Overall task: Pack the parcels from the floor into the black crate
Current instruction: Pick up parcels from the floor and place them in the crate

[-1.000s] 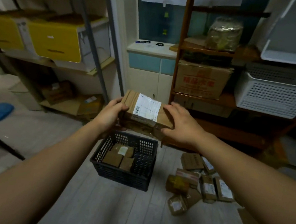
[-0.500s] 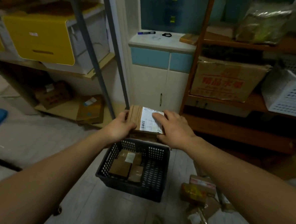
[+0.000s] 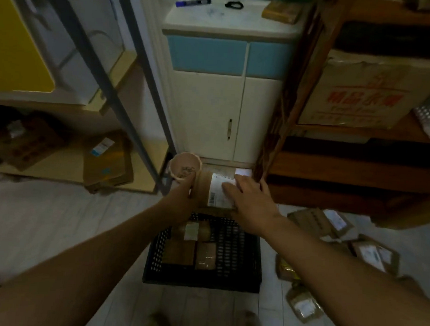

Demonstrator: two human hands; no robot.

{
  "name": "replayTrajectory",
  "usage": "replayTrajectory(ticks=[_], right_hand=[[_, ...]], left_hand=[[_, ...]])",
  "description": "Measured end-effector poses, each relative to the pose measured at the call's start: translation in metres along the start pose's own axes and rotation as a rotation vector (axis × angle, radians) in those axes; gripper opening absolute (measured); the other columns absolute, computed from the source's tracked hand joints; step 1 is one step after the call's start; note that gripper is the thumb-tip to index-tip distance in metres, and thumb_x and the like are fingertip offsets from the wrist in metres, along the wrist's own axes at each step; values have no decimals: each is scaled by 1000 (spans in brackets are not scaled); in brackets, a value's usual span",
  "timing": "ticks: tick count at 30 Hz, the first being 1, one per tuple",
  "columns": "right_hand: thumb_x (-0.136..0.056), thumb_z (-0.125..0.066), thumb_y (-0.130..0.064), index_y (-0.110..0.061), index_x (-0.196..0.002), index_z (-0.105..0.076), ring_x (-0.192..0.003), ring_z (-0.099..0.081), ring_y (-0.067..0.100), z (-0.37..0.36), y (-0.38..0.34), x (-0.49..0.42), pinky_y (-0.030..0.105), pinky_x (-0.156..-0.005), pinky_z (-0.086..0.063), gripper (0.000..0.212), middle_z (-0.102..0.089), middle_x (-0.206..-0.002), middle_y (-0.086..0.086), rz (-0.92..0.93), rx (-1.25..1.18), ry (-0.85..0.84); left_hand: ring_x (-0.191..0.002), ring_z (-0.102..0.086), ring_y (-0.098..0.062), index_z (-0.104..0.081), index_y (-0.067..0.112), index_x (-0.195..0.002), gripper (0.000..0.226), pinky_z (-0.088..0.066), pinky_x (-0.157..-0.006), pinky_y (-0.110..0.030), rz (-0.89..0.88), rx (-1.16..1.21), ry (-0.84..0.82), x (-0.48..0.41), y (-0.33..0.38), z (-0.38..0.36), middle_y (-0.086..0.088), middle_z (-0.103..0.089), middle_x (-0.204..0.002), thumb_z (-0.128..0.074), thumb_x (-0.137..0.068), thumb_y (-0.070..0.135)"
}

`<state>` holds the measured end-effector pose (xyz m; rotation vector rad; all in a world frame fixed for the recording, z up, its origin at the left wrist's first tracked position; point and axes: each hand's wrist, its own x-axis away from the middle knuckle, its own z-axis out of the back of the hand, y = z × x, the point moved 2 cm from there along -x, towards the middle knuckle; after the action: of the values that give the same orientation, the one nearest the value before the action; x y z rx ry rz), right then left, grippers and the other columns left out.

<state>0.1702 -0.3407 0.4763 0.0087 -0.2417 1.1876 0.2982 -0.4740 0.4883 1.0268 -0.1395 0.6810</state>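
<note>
A brown cardboard parcel [image 3: 204, 190] with a white shipping label hangs just above the far rim of the black crate [image 3: 238, 265]. My left hand [image 3: 182, 198] grips its left side and my right hand [image 3: 249, 197] lies over its right side and label. Inside the crate lie three brown parcels [image 3: 191, 247], packed against its left half. Several more parcels [image 3: 331, 225] are scattered on the floor to the right of the crate.
A small tan pot [image 3: 184, 168] stands on the floor just behind my left hand. A white and blue cabinet [image 3: 219, 112] faces me. A metal rack [image 3: 108, 85] is on the left and a wooden shelf unit [image 3: 347, 171] with a cardboard box is on the right.
Both hands have carried the parcel down and forward toward the crate. My head has tilted down and moved closer, so the crate now sits lower in view.
</note>
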Motion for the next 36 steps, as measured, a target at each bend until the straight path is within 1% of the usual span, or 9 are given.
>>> replayTrajectory(ticks=[4,5,7,9,11,15,20,26,36], right_hand=[[-92,-54,-32,-30,-147,-20,-145,-5,31,-70,3,-41,56,-116,-6,65,-12,-157,6,-84,-17,-33],[-92,-55,-29,-31,-147,-20,-145,-4,31,-92,7,-51,55,-116,-6,65,-11,-157,6,-102,-23,-48],[-90,-59,-27,-32,-146,-19,-145,-4,32,-138,19,-69,55,-117,-7,69,-11,-158,6,-131,-37,-86],[-87,-61,-28,-31,-146,-20,-145,-5,32,-186,35,-85,55,-117,-7,72,-12,-157,6,-156,-43,-147],[-86,-61,-31,-31,-145,-22,-144,-9,32,-234,52,-97,55,-117,-8,71,-15,-156,7,-188,-56,-184],[-87,-59,-33,-30,-145,-24,-142,-14,33,-325,79,-117,56,-116,-11,67,-19,-155,9,-227,-67,-245],[-86,-60,-24,-29,-144,-26,-142,-13,32,-421,98,-140,57,-116,-10,67,-17,-155,9,-235,-81,-285],[-87,-60,-26,-30,-140,-31,-138,-20,32,-499,103,-164,56,-114,-12,61,-25,-150,7,-227,-70,-234],[-88,-57,-32,-31,-148,-16,-145,-1,34,-583,114,-197,58,-116,-1,73,-10,-156,10,-186,55,-196]], left_hand=[[-113,-52,-10,-21,31,-145,63,-47,-80,-13,-13,-74,-14,-59,-69,-11,4,-50,-131,-55,-93,24],[-113,-50,-8,-22,32,-144,62,-45,-80,-12,-4,-99,-40,-74,-89,-17,3,-50,-133,-56,-92,26],[-127,-45,-14,-23,35,-145,66,-47,-98,-31,22,-154,-64,-106,-132,-31,0,-43,-144,-59,-89,35],[-136,-37,-22,-28,29,-145,67,-37,-109,-47,37,-270,-78,-140,-180,-50,-2,-38,-147,-60,-87,37],[-138,-31,-25,-31,24,-144,66,-30,-113,-46,39,-388,-101,-169,-219,-70,-3,-36,-148,-60,-87,37],[-146,-5,-31,-10,18,-151,77,-11,-119,-44,123,-648,-204,-217,-310,-119,-7,-11,-159,-53,-91,41],[-146,0,-33,-9,21,-151,86,-14,-117,-52,148,-757,-254,-250,-408,-182,-7,-5,-159,-52,-84,54],[-146,8,-34,-3,28,-151,81,-8,-117,-54,221,-743,-263,-280,-452,-229,-9,6,-159,-48,-89,54],[-145,15,-33,6,31,-150,87,-1,-118,-52,202,-831,-230,-321,-506,-268,-8,17,-158,-45,-86,62]])
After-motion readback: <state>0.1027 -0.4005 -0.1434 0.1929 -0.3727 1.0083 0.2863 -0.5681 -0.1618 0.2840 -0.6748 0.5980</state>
